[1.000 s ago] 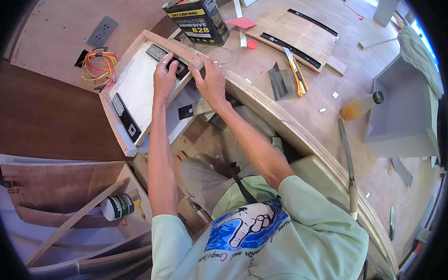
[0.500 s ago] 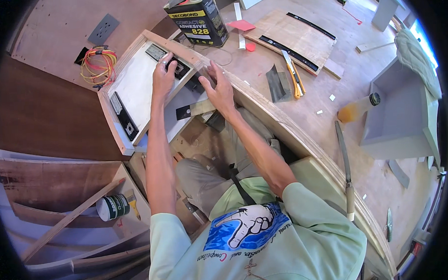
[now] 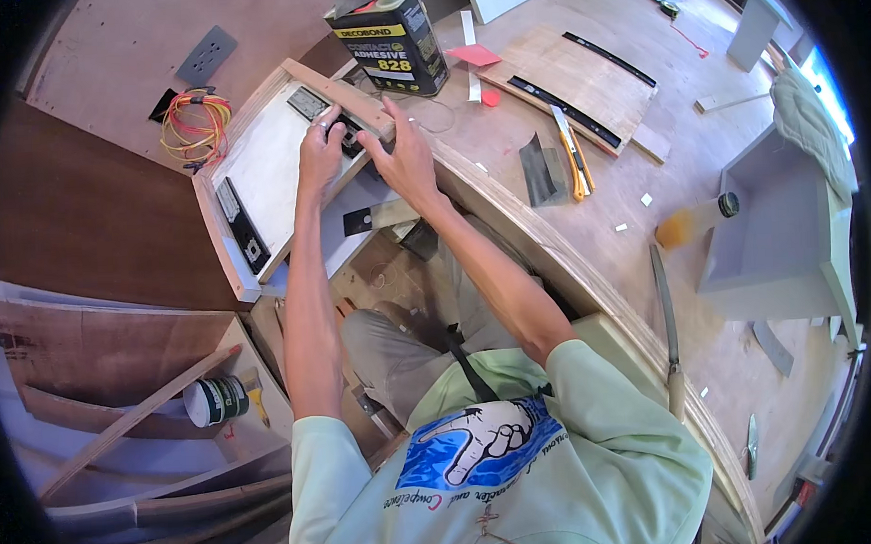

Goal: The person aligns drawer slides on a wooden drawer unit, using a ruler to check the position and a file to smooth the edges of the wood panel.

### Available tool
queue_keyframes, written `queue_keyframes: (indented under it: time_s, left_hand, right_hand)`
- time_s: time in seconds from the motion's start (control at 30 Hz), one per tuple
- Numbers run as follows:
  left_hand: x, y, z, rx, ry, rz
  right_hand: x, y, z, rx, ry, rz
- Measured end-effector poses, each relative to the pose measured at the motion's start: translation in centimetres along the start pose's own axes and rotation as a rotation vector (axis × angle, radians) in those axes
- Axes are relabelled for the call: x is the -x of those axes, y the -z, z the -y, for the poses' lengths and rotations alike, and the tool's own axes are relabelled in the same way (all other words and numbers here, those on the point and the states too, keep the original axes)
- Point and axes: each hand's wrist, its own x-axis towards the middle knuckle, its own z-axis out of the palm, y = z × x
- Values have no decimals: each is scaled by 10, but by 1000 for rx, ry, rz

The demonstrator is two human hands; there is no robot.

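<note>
A black drawer slide (image 3: 307, 103) lies along the inner side of a wooden frame (image 3: 328, 86) with a white panel inside it. My left hand (image 3: 319, 159) bends its fingers over this slide, thumb pressed near its middle. At the frame's near right corner is my right hand (image 3: 408, 161), its thumb by the slide's end and its fingers on the outer side of the wood, gripping the corner between them. A second black slide (image 3: 241, 224) lies along the frame's opposite side. Below my right wrist, a flat strip with a black end (image 3: 359, 221) sticks out. My fingers hide part of the first slide.
An adhesive can (image 3: 389, 45) stands behind the frame, with coiled wires (image 3: 195, 125) left of it. On the right worktop lie a board with black rails (image 3: 563, 90), a yellow utility knife (image 3: 573, 157), a file (image 3: 665, 302) and a jar (image 3: 695, 222). A long wooden edge (image 3: 510, 217) runs beside me.
My right hand has moved left and closed in on the frame's corner, its thumb now at the slide's end. My left hand has stayed on the slide. The view has shifted slightly.
</note>
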Motion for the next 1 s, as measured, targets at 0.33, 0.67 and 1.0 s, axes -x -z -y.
queue_keyframes:
  time_s: [0.33, 0.67, 1.0]
  left_hand:
    - [0, 4, 0, -66, -10, 6]
    - [-5, 0, 19, -337, -73, -22]
    - [-10, -5, 18, -337, -84, -19]
  right_hand:
    - [-5, -9, -1, 52, -22, -39]
    - [-3, -21, 0, 107, -62, -75]
    - [-6, -13, 0, 81, -99, -71]
